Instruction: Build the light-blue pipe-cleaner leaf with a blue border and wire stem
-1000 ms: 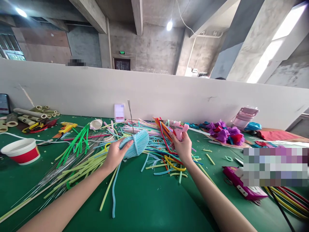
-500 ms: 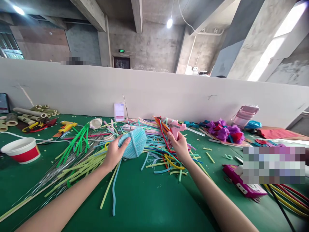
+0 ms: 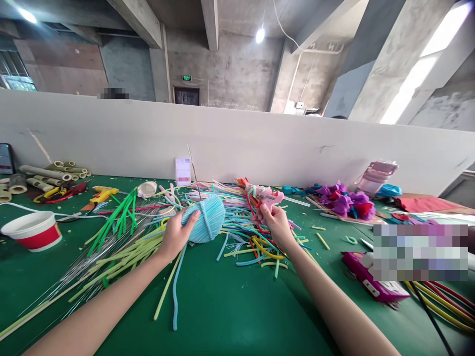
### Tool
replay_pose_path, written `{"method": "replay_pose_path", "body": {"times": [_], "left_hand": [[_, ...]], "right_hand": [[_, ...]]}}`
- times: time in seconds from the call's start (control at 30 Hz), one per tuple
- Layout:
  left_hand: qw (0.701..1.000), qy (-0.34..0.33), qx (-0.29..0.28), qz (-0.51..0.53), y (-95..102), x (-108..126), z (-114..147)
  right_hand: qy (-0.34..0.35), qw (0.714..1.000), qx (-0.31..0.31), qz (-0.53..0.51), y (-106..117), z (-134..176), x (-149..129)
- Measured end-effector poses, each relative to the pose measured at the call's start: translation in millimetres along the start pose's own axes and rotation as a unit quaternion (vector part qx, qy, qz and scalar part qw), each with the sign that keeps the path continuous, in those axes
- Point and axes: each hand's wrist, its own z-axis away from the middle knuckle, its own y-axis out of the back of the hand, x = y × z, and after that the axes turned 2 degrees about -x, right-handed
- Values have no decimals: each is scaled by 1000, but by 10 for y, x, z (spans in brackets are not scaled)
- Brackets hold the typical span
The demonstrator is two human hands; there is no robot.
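My left hand grips a light blue disc by its left side, thumb across the front. The disc looks wound with fuzzy chenille stems, one band crossing its face, and a thin wire rises from its top. My right hand is closed round the handle of a pink hot glue gun, whose front end points left. The gun is above a heap of colourful chenille stems, apart from the disc. My right fingers are partly hidden behind the handle.
Green stems, a yellow glue gun, a paper cup and bamboo pieces lie left. Purple petals and a magenta box are right. A white partition stands behind the green table.
My right hand and the pink glue gun have shifted slightly, and its fingers now sit differently round the handle. My left hand and the disc have hardly moved.
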Motion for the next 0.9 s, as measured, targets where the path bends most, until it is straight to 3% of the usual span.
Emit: {"method": "replay_pose_path", "body": {"times": [0.23, 0.53, 0.63, 0.77, 0.9], "left_hand": [[1000, 0, 4, -3, -8, -5, -10], [1000, -10, 0, 2, -14, -10, 11], [1000, -26, -4, -2, -21, -4, 31], [999, -28, 9, -14, -33, -4, 52], [999, -28, 8, -28, -47, -20, 58]], "right_hand": [[-26, 999, -21, 5, 3, -6, 39], [0, 999, 7, 38, -88, 51, -72], [14, 997, 46, 58, -161, 52, -120], [101, 971, 139, 167, -218, 56, -188], [117, 950, 149, 250, -260, 137, -280]]}}
